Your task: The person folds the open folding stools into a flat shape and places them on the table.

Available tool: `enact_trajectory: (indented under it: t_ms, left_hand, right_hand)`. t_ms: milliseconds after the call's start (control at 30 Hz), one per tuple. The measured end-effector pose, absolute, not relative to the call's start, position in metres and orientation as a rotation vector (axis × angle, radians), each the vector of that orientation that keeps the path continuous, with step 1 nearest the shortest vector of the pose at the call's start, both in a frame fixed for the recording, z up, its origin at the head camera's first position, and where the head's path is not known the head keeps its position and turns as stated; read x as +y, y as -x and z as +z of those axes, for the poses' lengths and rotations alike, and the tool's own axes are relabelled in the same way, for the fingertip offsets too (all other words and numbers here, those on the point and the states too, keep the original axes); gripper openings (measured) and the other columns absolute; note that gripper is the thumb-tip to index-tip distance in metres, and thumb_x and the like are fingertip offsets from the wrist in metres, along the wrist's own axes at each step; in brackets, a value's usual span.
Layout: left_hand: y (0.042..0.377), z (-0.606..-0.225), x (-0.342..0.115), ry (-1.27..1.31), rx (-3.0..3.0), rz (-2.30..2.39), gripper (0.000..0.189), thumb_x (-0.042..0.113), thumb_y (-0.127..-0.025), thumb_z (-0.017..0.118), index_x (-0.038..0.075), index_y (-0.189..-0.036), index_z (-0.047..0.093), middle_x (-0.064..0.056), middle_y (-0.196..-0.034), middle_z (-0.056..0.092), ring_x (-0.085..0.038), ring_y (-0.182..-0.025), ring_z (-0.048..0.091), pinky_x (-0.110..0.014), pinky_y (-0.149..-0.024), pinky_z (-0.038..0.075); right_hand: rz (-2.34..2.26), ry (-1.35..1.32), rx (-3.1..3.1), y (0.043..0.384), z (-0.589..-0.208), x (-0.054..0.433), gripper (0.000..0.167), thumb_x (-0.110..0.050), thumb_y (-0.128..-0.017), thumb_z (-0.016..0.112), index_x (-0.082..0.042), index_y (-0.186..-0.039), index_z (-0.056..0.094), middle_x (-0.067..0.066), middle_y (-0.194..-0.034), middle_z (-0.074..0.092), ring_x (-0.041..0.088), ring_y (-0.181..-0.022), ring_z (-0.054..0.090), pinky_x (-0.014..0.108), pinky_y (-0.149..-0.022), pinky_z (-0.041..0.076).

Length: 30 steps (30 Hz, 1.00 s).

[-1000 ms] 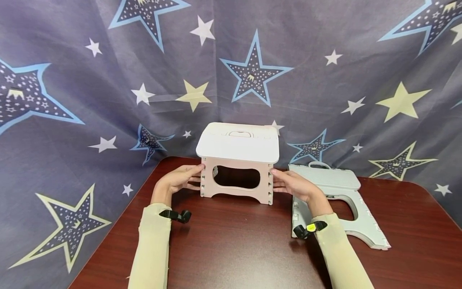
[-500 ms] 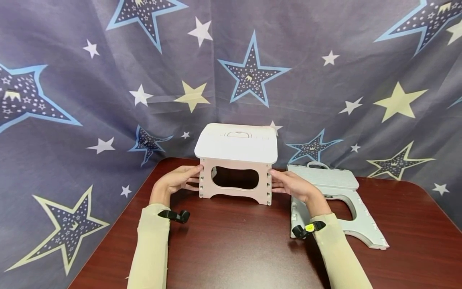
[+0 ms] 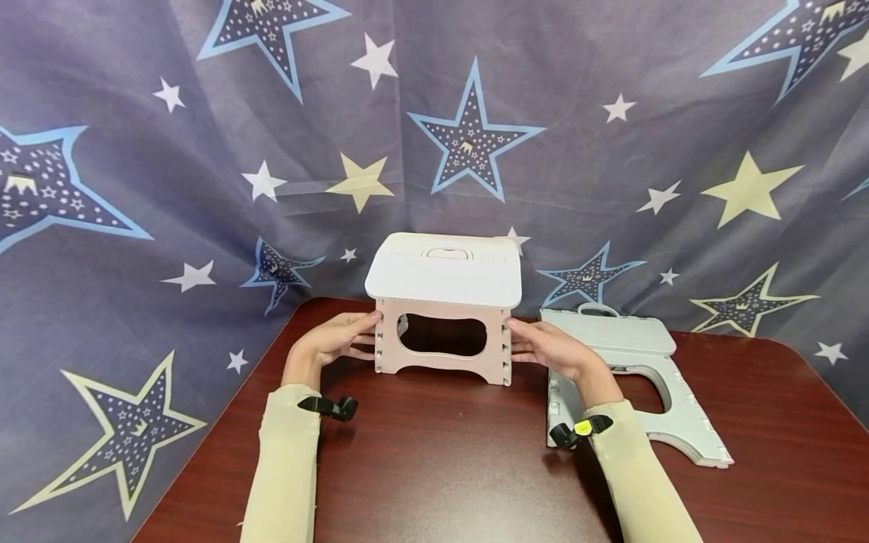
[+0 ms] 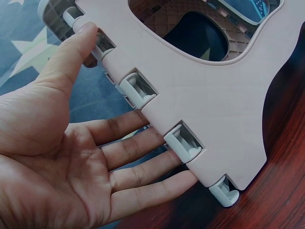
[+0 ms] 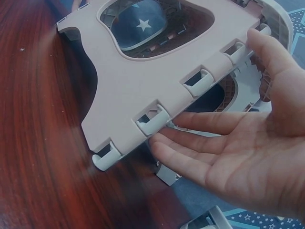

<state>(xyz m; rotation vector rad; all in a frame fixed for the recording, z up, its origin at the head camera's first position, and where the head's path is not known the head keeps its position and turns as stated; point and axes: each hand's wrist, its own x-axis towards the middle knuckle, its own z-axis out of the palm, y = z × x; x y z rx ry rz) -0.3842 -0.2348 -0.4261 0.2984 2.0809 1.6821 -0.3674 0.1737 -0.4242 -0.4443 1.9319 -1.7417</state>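
Observation:
A folding step stool (image 3: 444,279) with a white top and pale pink legs stands unfolded and upright on the table. My left hand (image 3: 333,337) is at its left side, my right hand (image 3: 553,348) at its right. In the left wrist view, the thumb (image 4: 66,59) lies on the front leg panel's edge, and nearly straight fingers (image 4: 143,174) reach the white hinges. The right wrist view has the other thumb (image 5: 270,50) at the panel edge near the top, with extended fingers (image 5: 183,160) along the hinged side. Fingertips are partly hidden behind the panel edges.
A second, pale grey-green folding stool (image 3: 611,335) lies folded flat on the right of the dark red wood table (image 3: 434,467), partly under my right forearm. A star-patterned cloth (image 3: 543,60) hangs behind and to the left of the table.
The head view has shifted very slightly. Both hands and the stool keep the same places relative to each other.

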Motion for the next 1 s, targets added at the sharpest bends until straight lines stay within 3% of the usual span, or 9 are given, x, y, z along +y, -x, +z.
enact_trajectory:
  t_ms: [367,1000]
  left_hand:
    - [0.3852,-0.4286,-0.2356,-0.317,2.076,1.674,0.067,0.045,-0.108,0.044,-0.006,-0.151,0.039,-0.026,-0.149,0.05,-0.028,-0.122,0.063,-0.055,-0.101,0.053]
    - [0.3862,-0.4285,-0.2373,-0.35,2.076,1.661,0.067,0.045,-0.109,0.043,-0.007,-0.149,0.04,-0.025,-0.146,0.053,-0.028,-0.122,0.064,-0.055,-0.101,0.053]
  right_hand:
    - [-1.753,0.452,1.914,0.3686,-0.4266,0.1739,0.066,-0.04,-0.109,0.044,0.014,-0.145,0.037,0.004,-0.123,0.065,0.013,-0.111,0.064,0.035,-0.104,0.052]
    - [-1.756,0.458,1.902,0.3689,-0.4273,0.1735,0.067,-0.04,-0.108,0.046,0.015,-0.145,0.037,0.006,-0.124,0.063,0.011,-0.11,0.065,0.038,-0.106,0.051]
